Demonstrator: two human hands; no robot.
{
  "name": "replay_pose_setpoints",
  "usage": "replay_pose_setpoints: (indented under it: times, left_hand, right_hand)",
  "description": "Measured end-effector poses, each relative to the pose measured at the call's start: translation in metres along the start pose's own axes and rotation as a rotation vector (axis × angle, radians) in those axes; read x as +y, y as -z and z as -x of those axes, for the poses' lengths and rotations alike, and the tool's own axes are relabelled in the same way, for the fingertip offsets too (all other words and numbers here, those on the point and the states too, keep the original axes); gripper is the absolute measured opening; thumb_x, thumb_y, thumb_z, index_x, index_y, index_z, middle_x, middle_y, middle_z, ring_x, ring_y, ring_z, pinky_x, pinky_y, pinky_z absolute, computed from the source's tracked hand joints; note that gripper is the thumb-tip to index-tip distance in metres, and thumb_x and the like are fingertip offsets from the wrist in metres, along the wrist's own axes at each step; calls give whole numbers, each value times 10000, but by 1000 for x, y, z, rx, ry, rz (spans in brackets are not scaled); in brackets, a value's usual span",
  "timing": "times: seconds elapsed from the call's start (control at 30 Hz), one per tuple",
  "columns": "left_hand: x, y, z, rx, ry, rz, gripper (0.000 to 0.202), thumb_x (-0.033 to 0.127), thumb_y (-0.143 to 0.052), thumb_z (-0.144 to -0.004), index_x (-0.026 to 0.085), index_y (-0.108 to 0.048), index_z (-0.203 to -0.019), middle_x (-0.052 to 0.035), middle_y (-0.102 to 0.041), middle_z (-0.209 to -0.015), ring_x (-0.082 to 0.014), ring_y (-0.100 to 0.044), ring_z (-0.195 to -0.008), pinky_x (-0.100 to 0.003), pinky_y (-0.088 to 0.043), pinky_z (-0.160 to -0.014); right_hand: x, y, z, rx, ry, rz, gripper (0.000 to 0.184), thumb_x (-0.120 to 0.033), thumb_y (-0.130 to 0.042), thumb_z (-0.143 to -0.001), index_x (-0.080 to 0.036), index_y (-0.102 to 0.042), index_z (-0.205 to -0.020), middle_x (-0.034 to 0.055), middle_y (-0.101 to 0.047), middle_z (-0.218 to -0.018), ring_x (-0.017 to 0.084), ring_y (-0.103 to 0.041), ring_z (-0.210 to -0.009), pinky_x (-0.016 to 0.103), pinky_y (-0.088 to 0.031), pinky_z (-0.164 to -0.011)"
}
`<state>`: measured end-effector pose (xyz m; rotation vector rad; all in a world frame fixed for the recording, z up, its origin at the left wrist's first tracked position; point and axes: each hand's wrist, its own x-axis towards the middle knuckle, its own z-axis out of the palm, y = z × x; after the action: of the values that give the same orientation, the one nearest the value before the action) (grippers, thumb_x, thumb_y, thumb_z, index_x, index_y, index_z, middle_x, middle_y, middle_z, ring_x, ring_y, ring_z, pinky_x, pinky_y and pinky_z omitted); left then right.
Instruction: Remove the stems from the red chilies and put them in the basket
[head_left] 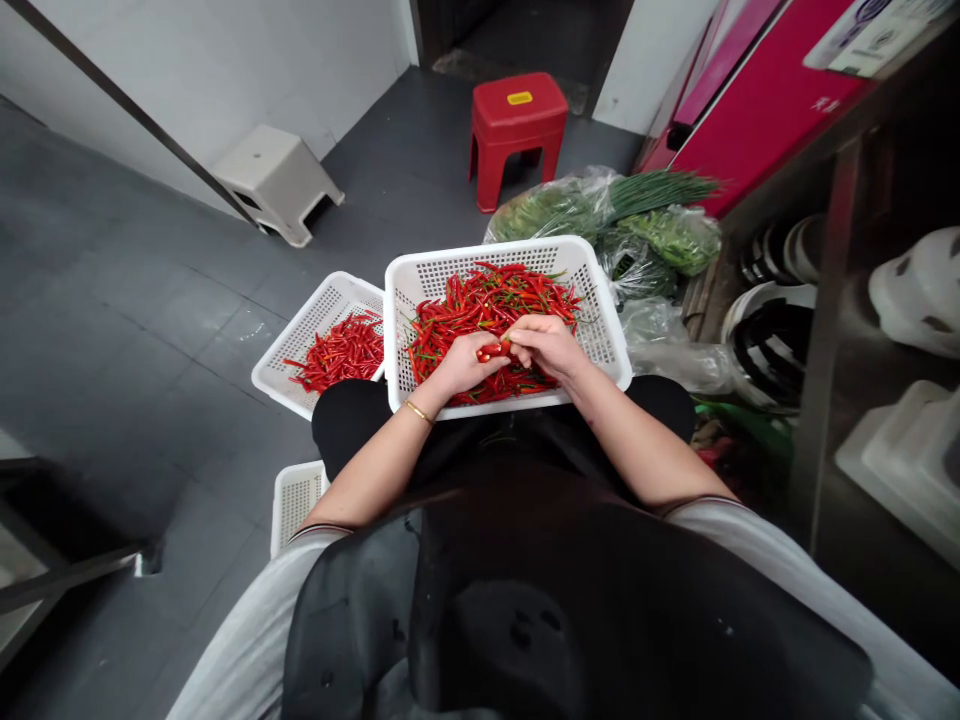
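On my lap rests a white perforated plastic basket heaped with red chili peppers, many with green stems. My left hand is closed around a few red chilies just over the heap. Close against it, my right hand pinches at the stem end of a chili; the fingers hide most of that piece. To the left, a second white basket stands lower and holds a smaller pile of red chilies that show no green stems.
A red stool and a grey-white stool stand ahead on the dark tiled floor. Bagged green vegetables lie beyond the basket at right. Shelving with white containers lines the right side. Another white basket is at lower left.
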<state>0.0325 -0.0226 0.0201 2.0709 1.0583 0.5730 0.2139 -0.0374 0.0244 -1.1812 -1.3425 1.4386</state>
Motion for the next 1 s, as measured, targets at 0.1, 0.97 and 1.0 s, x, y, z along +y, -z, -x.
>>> replay_pose_setpoints:
  times: [0.1,0.97,1.0]
  left_hand:
    - [-7,13,5,-84,-61,-130,157,275,-597,-806,152,-584,-709,-39,-591,-750,-149,-537,-689,-269,-418,-686]
    - [-8,-8,17,115,427,1076,355,390,-794,-638,144,-542,-686,64,-423,-525,-37,-326,-432,-200,-224,-408]
    - [-5,-8,18,126,446,1127,372,378,-810,-619,147,-522,-675,67,-410,-521,-33,-325,-429,-193,-213,-397]
  right_hand:
    - [12,4,3,0,-140,-164,405,-566,-676,-696,-164,-651,-743,-12,-594,-557,82,-457,-401,226,-404,-399]
    - [-4,-13,-10,30,118,380,264,-420,-576,-816,-175,-644,-743,26,-658,-659,142,-606,-602,281,-501,-633]
    - [-5,-15,-9,48,211,514,234,-371,-556,-829,-177,-639,-730,37,-668,-692,148,-612,-643,283,-493,-672]
